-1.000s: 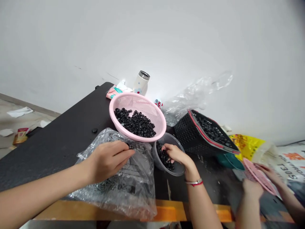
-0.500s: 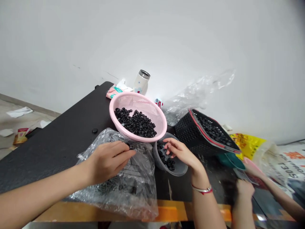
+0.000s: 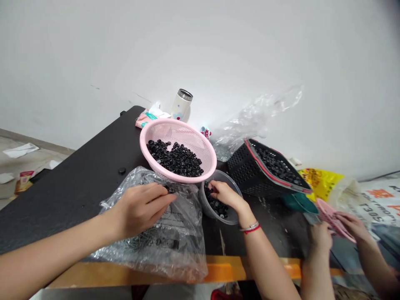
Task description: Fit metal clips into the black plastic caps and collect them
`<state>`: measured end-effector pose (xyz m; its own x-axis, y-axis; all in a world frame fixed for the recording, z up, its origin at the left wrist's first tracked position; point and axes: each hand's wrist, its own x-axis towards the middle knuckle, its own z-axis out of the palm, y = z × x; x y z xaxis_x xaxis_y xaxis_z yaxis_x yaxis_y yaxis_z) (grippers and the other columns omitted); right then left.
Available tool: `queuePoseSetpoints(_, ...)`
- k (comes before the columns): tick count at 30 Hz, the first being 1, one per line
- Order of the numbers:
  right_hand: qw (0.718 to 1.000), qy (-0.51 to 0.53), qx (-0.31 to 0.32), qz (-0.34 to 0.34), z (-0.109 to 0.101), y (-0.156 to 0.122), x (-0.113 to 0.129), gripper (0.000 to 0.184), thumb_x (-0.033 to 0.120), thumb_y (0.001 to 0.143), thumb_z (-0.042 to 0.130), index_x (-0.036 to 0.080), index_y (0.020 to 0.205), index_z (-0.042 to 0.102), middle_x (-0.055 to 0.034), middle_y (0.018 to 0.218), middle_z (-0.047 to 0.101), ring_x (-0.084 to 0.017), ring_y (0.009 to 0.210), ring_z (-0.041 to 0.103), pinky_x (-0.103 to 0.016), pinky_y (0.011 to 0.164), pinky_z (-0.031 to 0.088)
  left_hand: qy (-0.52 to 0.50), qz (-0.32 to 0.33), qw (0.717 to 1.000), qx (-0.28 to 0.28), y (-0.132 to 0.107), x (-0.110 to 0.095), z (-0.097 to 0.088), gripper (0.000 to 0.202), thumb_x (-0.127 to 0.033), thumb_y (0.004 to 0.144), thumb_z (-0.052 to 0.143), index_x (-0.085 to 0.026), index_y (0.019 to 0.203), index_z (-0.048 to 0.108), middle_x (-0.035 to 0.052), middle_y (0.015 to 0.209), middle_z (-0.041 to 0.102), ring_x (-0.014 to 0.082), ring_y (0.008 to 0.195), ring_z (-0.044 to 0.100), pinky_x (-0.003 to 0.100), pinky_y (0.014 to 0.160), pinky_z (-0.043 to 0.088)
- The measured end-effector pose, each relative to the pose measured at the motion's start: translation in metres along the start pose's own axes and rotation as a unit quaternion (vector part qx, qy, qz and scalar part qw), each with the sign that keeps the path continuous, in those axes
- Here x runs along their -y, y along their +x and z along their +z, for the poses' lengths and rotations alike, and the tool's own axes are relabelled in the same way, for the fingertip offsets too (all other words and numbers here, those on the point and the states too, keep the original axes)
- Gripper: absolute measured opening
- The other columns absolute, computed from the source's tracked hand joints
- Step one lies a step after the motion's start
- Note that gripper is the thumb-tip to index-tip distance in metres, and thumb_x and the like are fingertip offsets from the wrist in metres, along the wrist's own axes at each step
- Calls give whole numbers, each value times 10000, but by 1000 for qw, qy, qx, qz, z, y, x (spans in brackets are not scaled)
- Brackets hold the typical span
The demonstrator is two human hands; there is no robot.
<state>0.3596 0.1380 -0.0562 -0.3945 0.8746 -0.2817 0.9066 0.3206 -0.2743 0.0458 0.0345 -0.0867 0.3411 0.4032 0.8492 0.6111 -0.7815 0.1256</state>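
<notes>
My left hand (image 3: 142,208) rests on a crumpled clear plastic bag (image 3: 175,246) of small dark parts, its fingers pinched on a small black piece at the tips. My right hand (image 3: 225,195) reaches into a small grey bowl (image 3: 233,216) of black ring-shaped parts, fingers curled among them; a red and silver bracelet is on that wrist. Just behind stands a pink mesh basket (image 3: 150,135) heaped with the same black rings.
A tilted black perforated basket (image 3: 246,173) with black parts lies to the right. Another person's hands (image 3: 336,231) hold a pink tray at far right. A white bottle (image 3: 181,106), tissue pack and clear plastic sit by the wall on the black table (image 3: 78,179).
My right hand lifted out of the grey bowl and has dipped back into it. The other person's hands have shifted with the pink tray. My left hand has stayed put.
</notes>
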Motion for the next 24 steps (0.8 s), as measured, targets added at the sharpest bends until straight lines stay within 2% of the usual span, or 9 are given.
queuePoseSetpoints(3,999,27,15,-8,-2,-2,-1,169,43,728,569,160,846,596,28,678,554,-114,615,491,-207,612,389,-2,-6,1000,7,1,2,-1,170,-116,910,539,-146,998,681,48,818,652,150,694,625,267,593,512)
queuePoseSetpoints(8,996,81,13,-34,-9,-17,6,139,157,850,468,165,948,566,17,713,562,-112,582,527,-201,563,428,4,-25,1000,8,4,7,-4,158,-144,914,558,-137,959,709,46,820,656,138,671,635,250,568,503)
queuePoseSetpoints(12,995,77,-25,-51,-13,-35,20,119,207,883,464,177,940,564,-15,774,602,-141,659,563,-237,626,444,9,-28,1000,10,6,8,-5,157,-145,915,560,-137,941,715,39,815,654,127,678,631,235,589,501)
queuePoseSetpoints(14,993,51,-85,-55,-10,-44,27,105,210,884,484,178,938,568,-38,824,622,-165,730,579,-265,684,442,7,-38,999,28,6,9,-4,172,-154,924,547,-139,941,717,48,847,661,136,709,635,241,607,502)
queuePoseSetpoints(16,982,30,-176,-60,-4,-53,35,117,195,892,490,176,975,569,-54,862,635,-176,763,591,-277,704,442,0,-62,995,74,4,12,-3,204,-171,940,515,-143,954,717,59,878,661,157,756,633,260,631,499)
queuePoseSetpoints(19,951,52,-292,-94,12,-68,52,138,170,910,499,181,1028,570,-52,885,641,-157,735,603,-255,666,459,-33,-98,978,184,0,15,1,225,-188,941,496,-165,969,719,59,858,638,186,800,597,294,678,486)
queuePoseSetpoints(21,930,82,-328,-143,22,-78,68,143,131,894,530,193,1015,576,-35,868,633,-138,712,597,-243,673,473,-57,-114,960,249,-2,15,2,175,-190,906,552,-178,923,726,59,849,621,200,814,572,315,708,475)
queuePoseSetpoints(24,918,120,-296,-234,33,-87,95,192,77,869,537,203,1009,573,-30,865,615,-140,756,589,-246,701,480,-46,-138,937,319,-2,9,2,78,-198,816,676,-181,870,729,67,873,602,228,827,547,353,724,462)
